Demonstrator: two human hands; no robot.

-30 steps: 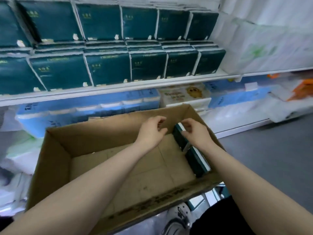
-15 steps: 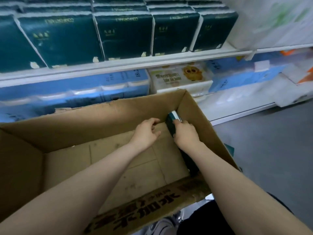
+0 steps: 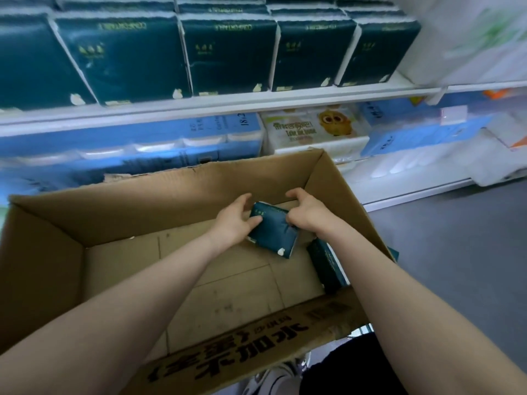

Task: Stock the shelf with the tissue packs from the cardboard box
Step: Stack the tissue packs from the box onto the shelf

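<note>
Inside the open cardboard box point(image 3: 71, 223), near its far right corner, a dark teal tissue pack point(image 3: 273, 232) is held tilted between both hands. My left hand point(image 3: 233, 220) grips its left edge and my right hand point(image 3: 306, 215) grips its right edge. A second teal pack point(image 3: 325, 265) stands on edge against the box's right wall. The rest of the box floor is bare. Above, a white shelf point(image 3: 256, 101) carries a row of matching teal tissue packs point(image 3: 228, 55).
Below that shelf lie light blue tissue bundles point(image 3: 171, 143), a white pack with an owl picture point(image 3: 316, 129) and more blue and white packs to the right. Grey floor point(image 3: 456, 252) runs along the right of the box. A shoe point(image 3: 273, 377) shows below the box's near wall.
The pack that stood on edge at the right wall has been pulled out and tilted flat between both hands. My left hand has closed onto it. The view has moved closer.
</note>
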